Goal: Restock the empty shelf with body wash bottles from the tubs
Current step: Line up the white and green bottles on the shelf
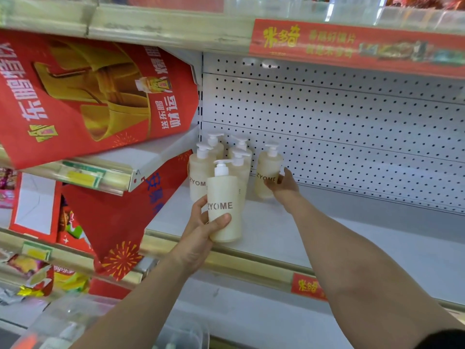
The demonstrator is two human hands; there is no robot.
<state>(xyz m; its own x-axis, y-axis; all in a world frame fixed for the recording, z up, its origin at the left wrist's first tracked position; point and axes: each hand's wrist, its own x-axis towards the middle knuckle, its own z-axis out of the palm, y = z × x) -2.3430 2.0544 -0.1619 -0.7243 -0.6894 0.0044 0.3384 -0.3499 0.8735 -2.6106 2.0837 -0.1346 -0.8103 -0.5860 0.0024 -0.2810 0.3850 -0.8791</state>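
Several cream pump bottles marked ZYOME stand at the back left of the white shelf (289,238). My left hand (201,233) grips one bottle (225,197) near the shelf's front edge, thumb across its lower body. My right hand (284,183) reaches further in and holds another bottle (266,170) standing upright near the pegboard back wall. Between them stands a cluster of bottles (201,170), their pump heads upright.
Red promotional banners (83,96) hang over the neighbouring shelves at left, with snack packs (40,275) below. A perforated white back panel (352,127) runs behind the shelf. A clear plastic tub (75,321) sits low at the bottom left. A red price strip (308,285) marks the shelf edge.
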